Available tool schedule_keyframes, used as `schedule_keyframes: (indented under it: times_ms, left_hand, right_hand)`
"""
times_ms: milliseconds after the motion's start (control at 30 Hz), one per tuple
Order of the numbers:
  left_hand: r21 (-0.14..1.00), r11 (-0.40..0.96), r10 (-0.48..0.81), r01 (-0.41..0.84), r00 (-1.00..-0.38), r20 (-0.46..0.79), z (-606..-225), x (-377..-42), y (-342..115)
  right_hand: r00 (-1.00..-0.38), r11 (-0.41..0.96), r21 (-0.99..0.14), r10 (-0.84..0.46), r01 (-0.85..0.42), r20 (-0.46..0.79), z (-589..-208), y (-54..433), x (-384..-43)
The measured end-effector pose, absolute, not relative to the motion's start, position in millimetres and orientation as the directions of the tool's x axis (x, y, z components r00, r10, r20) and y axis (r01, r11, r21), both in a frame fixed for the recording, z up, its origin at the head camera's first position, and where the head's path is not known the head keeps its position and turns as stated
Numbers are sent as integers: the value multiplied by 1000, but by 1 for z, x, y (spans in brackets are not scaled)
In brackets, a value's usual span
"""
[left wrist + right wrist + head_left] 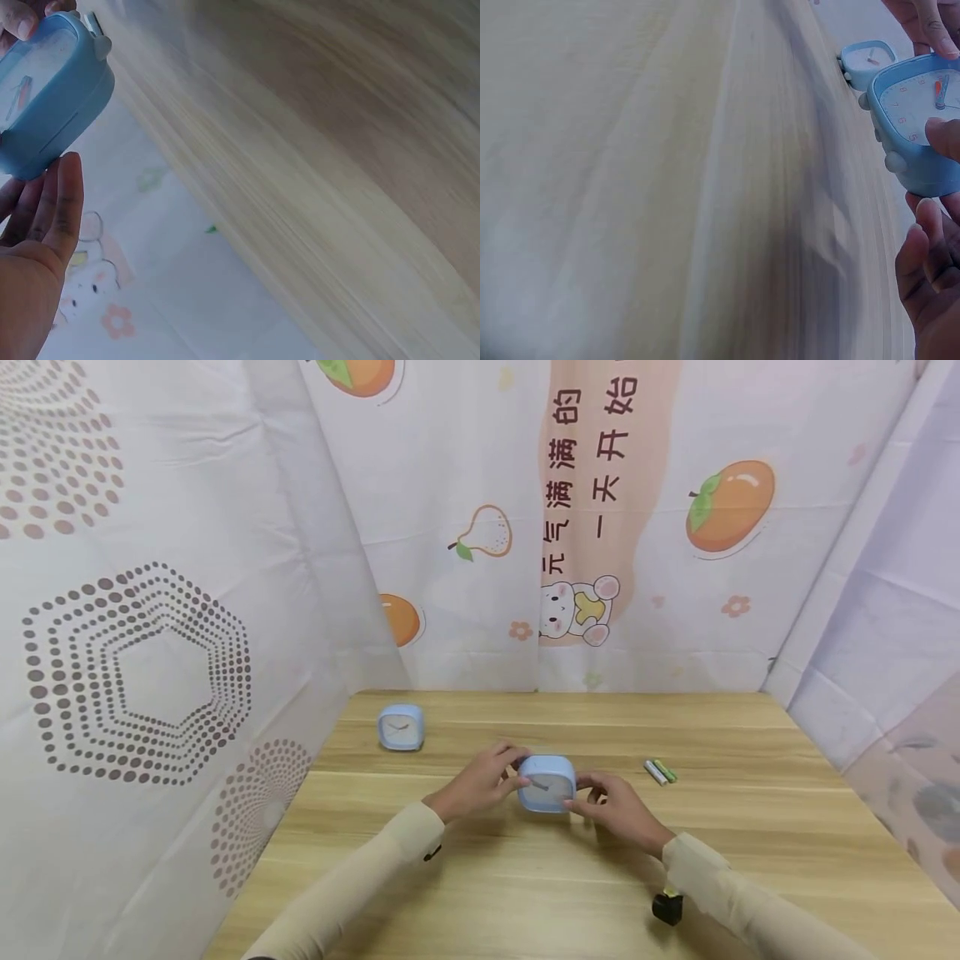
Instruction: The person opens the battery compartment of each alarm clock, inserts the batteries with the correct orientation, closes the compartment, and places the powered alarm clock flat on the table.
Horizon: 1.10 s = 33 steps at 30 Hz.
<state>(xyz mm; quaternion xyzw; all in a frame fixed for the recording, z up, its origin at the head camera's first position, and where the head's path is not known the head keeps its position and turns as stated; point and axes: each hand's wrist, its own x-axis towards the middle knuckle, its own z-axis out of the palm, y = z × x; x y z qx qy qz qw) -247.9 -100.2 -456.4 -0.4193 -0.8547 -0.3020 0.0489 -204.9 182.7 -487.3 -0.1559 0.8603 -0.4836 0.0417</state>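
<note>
A light blue alarm clock (pixel 547 785) with a pale dial is held between both hands over the middle of the wooden table. My left hand (pixel 483 782) grips its left side, thumb on the front edge and fingers behind. From the other side my right hand (pixel 617 808) pinches the lower right corner, its thumb lying over the dial's edge. In the right wrist view the clock (pixel 919 112) shows red numerals, and small round feet stick out of its casing. The left wrist view has the clock (pixel 56 90) tilted, the left hand's (pixel 45 217) fingertips against its casing.
A second light blue clock (pixel 401 727) stands at the table's back left. Two batteries, one white (pixel 655 772) and one green (pixel 665 771), lie right of the hands. Printed curtains (pixel 450 568) hang along the back and sides of the table (pixel 480 902).
</note>
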Motion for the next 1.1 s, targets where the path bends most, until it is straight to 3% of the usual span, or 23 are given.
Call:
schedule_keyframes:
  times_ms: [567, 1100]
  left_hand:
    - [444, 410, 735, 797, -577, 356, -466, -233, -80]
    - [548, 375, 734, 748, -601, 317, -475, -230, -67]
  right_hand:
    - [-963, 457, -873, -263, -172, 52, -490, 210, -182]
    - [-972, 448, -881, -229, -151, 50, -492, 224, -173]
